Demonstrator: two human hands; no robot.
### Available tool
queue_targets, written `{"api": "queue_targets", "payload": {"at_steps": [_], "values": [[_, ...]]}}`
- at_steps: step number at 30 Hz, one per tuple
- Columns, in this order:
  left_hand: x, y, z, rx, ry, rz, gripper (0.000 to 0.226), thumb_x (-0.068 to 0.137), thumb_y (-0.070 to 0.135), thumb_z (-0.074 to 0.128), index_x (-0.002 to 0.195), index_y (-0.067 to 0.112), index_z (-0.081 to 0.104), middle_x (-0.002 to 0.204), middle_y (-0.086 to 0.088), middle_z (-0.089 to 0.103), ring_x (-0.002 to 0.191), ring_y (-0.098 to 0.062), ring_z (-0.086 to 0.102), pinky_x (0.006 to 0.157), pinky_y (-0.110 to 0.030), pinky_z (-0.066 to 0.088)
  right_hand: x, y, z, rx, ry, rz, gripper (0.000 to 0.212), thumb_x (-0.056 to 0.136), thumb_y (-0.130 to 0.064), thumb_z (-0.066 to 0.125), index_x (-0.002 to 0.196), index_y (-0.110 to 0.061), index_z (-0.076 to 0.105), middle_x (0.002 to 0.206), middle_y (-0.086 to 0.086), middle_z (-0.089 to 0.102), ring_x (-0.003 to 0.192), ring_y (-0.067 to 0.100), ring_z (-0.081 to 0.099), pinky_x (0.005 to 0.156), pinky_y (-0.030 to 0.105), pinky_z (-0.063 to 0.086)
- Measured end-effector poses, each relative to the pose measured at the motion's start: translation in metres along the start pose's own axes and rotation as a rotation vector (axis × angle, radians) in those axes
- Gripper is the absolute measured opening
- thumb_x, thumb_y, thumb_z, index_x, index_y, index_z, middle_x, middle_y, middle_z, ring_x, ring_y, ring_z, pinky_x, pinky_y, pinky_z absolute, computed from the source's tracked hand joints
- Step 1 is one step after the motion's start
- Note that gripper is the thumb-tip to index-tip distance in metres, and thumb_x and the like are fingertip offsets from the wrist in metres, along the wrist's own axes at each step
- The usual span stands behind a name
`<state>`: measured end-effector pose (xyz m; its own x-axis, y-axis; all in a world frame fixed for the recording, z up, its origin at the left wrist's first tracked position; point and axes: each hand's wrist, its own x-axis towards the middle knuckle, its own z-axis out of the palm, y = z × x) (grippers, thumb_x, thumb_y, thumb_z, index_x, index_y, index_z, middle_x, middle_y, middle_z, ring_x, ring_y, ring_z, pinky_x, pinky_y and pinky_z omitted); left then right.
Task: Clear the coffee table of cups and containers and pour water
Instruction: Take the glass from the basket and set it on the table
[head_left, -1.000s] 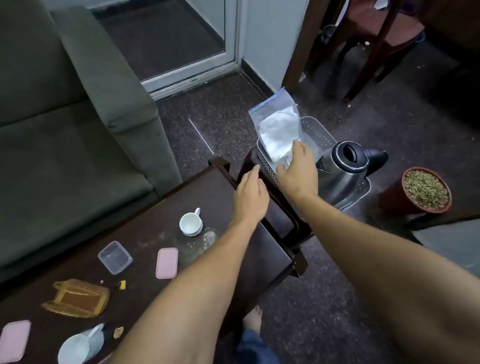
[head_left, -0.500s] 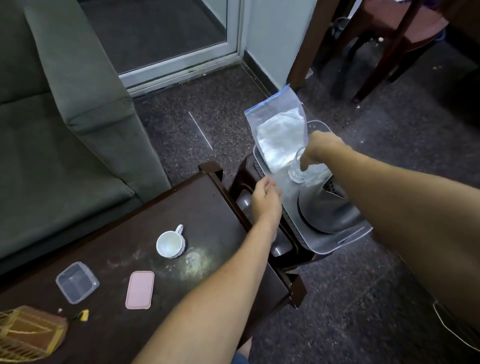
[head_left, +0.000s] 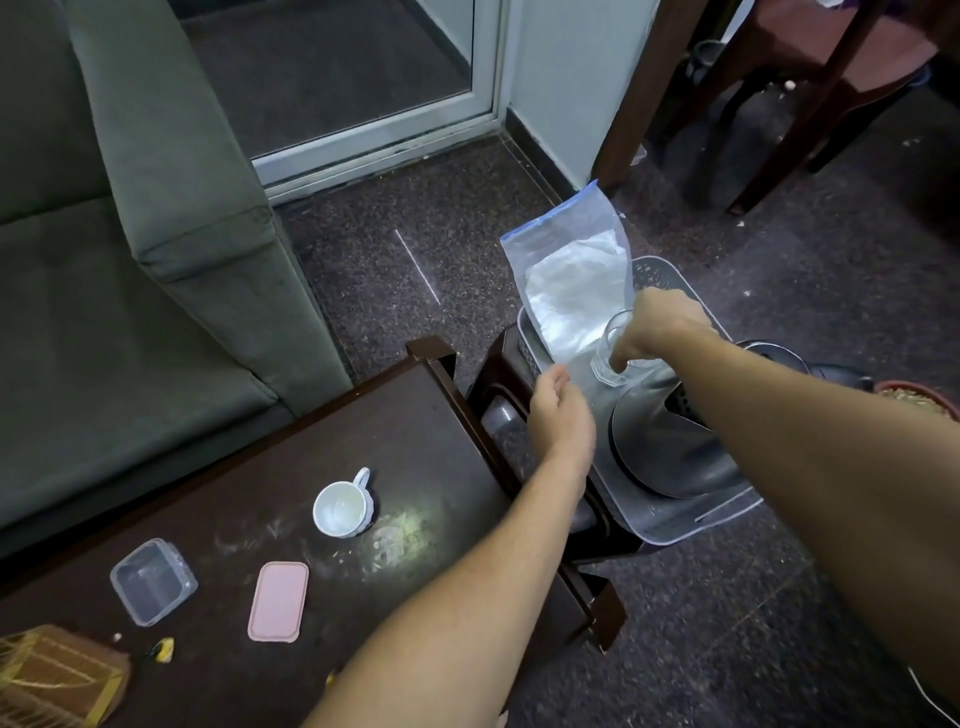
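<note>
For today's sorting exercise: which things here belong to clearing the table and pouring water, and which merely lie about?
Job: glass in right hand; white cup; clear container; pink lid; kettle; grey tray.
Lying about: powder bag; sofa; wicker basket.

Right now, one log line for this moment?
right hand: holds glass over tray | left hand: open, empty | cup: on table

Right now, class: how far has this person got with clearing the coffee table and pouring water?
Looks done: nothing I can confirm. In hand: the right hand grips a clear glass over the grey tray beside the kettle; the left hand is open and empty. Left: the white cup, clear container and pink lid remain on the coffee table; no pouring is visible.
</note>
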<state>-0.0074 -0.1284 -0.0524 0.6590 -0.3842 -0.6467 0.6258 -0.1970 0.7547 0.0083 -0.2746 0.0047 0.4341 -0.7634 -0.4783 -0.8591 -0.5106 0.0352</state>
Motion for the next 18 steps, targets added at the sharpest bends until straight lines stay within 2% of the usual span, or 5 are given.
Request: {"api": "queue_targets", "payload": {"at_steps": [4, 8, 12, 15, 18], "values": [[-0.003, 0.01, -0.006, -0.041, 0.015, -0.037, 0.044, 0.104, 0.025, 0.046, 0.147, 0.025, 0.056, 0.144, 0.0, 0.063, 0.132, -0.022, 0.061, 0.116, -0.044, 0.048, -0.011, -0.002, -0.012, 0.021, 0.018, -0.046, 0.066, 0.06, -0.031, 0.093, 0.115, -0.009, 0.065, 0.1, 0.009, 0.06, 0.088, 0.033, 0.055, 0.07, 0.035, 0.046], [-0.01, 0.025, -0.015, -0.079, -0.038, -0.068, 0.048, 0.106, 0.027, 0.042, 0.154, 0.026, 0.048, 0.146, 0.003, 0.057, 0.131, -0.019, 0.058, 0.117, -0.043, 0.046, -0.029, -0.007, -0.031, 0.097, 0.079, -0.1, 0.08, 0.06, -0.042, 0.093, 0.128, -0.015, 0.062, 0.107, 0.008, 0.063, 0.093, 0.033, 0.059, 0.071, 0.036, 0.047], [-0.022, 0.034, -0.025, -0.147, -0.094, -0.074, 0.03, 0.11, 0.032, 0.039, 0.135, 0.028, 0.055, 0.117, 0.007, 0.058, 0.098, -0.005, 0.058, 0.094, -0.032, 0.051, -0.054, -0.017, -0.041, 0.157, 0.166, -0.182, 0.085, 0.059, -0.051, 0.09, 0.131, -0.017, 0.061, 0.122, 0.008, 0.067, 0.111, 0.032, 0.064, 0.077, 0.039, 0.05], [-0.029, 0.039, -0.034, -0.234, -0.151, -0.099, 0.038, 0.112, 0.037, 0.035, 0.141, 0.022, 0.054, 0.132, -0.001, 0.059, 0.118, -0.016, 0.058, 0.094, -0.035, 0.054, -0.074, -0.025, -0.039, 0.235, 0.217, -0.254, 0.088, 0.059, -0.051, 0.088, 0.136, -0.019, 0.061, 0.128, 0.005, 0.068, 0.117, 0.029, 0.063, 0.087, 0.041, 0.054], [-0.037, 0.043, -0.049, -0.307, -0.164, -0.108, 0.045, 0.114, 0.037, 0.032, 0.143, 0.014, 0.057, 0.142, -0.014, 0.063, 0.119, -0.023, 0.064, 0.086, -0.031, 0.058, -0.095, -0.038, -0.034, 0.286, 0.232, -0.324, 0.097, 0.06, -0.051, 0.087, 0.144, -0.014, 0.056, 0.136, 0.006, 0.066, 0.123, 0.027, 0.062, 0.095, 0.04, 0.055]]}}
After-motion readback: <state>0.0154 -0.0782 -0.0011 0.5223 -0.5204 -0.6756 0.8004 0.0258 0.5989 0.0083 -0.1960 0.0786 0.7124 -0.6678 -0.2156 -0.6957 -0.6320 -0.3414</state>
